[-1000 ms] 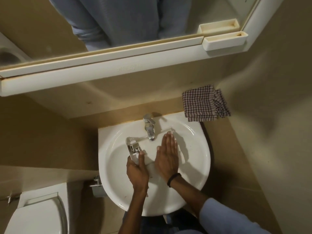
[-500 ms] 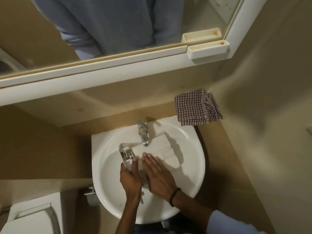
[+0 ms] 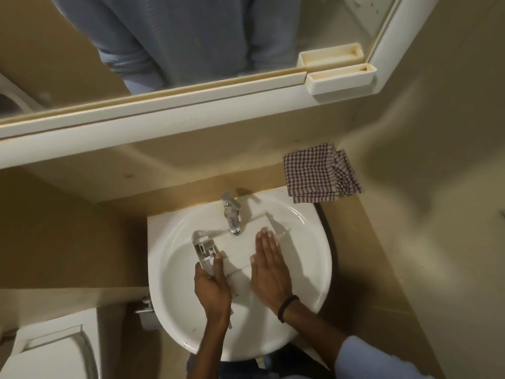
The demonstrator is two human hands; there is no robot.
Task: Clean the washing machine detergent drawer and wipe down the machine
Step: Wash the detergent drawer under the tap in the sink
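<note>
The white detergent drawer [image 3: 237, 250] lies across the bowl of the white sink [image 3: 308, 266], under the chrome tap [image 3: 231, 214]. My left hand [image 3: 211, 285] grips the drawer's front end at the left, where its grey handle part shows. My right hand [image 3: 269, 269] lies flat on the drawer's right side, fingers straight and together, pointing toward the tap. A dark band sits on my right wrist. A folded brown-checked cloth [image 3: 318, 173] rests on the sink's back right corner.
A mirror cabinet with a white ledge [image 3: 191, 116] and a small white holder [image 3: 341, 77] hangs above the sink. A toilet cistern [image 3: 52, 348] stands at the lower left. Beige walls close in on the right and behind.
My right hand slid back up the drawer toward the tap after having pulled down toward me. My left hand kept its grip on the drawer's front end.
</note>
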